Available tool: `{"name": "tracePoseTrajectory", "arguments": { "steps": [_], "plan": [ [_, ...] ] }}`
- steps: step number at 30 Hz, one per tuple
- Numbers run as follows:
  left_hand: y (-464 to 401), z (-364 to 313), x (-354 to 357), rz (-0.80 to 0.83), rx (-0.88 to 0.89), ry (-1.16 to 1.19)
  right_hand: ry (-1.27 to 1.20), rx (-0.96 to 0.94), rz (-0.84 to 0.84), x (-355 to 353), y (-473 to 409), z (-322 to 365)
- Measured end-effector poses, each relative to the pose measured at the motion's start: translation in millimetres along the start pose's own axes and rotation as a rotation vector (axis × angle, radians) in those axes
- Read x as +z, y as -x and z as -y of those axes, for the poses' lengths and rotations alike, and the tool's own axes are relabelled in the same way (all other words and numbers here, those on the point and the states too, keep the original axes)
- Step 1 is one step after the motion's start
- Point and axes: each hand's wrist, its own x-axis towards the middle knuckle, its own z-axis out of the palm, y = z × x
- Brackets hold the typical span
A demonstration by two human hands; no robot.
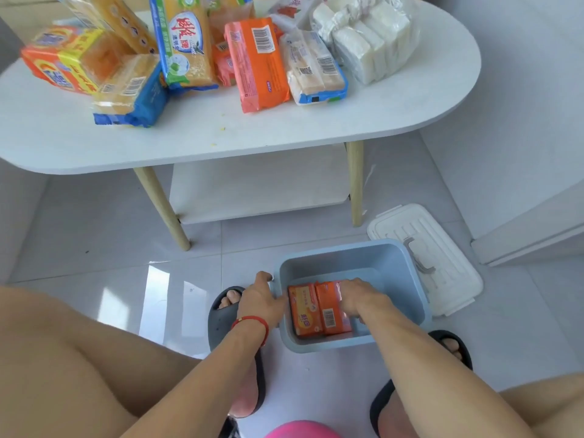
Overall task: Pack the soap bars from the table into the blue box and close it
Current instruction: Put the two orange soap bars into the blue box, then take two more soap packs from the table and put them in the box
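So the right hand (354, 297) is down inside the light blue plastic storage box (407, 270), fingers curled over the edge of an orange wrapped soap bar with a barcode (331, 311), looks like it's nudging or seating it against the other orange soap bar with the yellow label (305, 311) sitting just at its 9 o'clock. The left hand (259, 298), the one with the red string bracelet (252, 322), is gripping the box's rim on the 9 o'clock side, fingers wrapped over the edge, steadying it I'd guess. Only those two bars are in the box as far as I can see, and the half of it toward 12 o'clock is bare, so packing has barely started. The box is on the tiled floor between the person's feet in dark slippers (227, 311). Its white ribbed plastic lid with a grey handle (442, 248) lies flat on the floor at about 2 o'clock from the box, touching or just beside it, so closing is not done yet. Up at 12 o'clock the white oval table (284, 134) has the whole heap left: a big orange pack (256, 63), yellow bars in blue and green wrappers (186, 42), a yellow-red pack (63, 58), a pale bar in a blue-edged wrapper (313, 67) and a clear-wrapped bundle of white bars (369, 36). Loads left to move.
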Motion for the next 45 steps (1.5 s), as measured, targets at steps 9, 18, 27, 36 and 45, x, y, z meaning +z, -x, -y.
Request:
{"name": "tracePoseTrajectory", "arguments": {
  "steps": [9, 18, 27, 36, 45],
  "plan": [
    [33, -106, -145, -0.755, 0.736, 0.252, -0.471, -0.597, -0.045, -150, 129, 92],
    [-17, -147, -290, -0.701, 0.583, -0.204, -0.013, -0.574, -1.143, -251, 136, 178],
    [-81, -173, -282, -0.752, 0.519, 0.051, 0.175, -0.338, -1.312, -218, 100, 204],
    [-58, -174, -277, -0.818, 0.558, -0.137, -0.045, -0.322, -1.079, -213, 129, 192],
    [29, -131, -237, -0.349, 0.411, -0.012, -0.106, -0.242, -0.87, -185, 171, 131]
  ]
}}
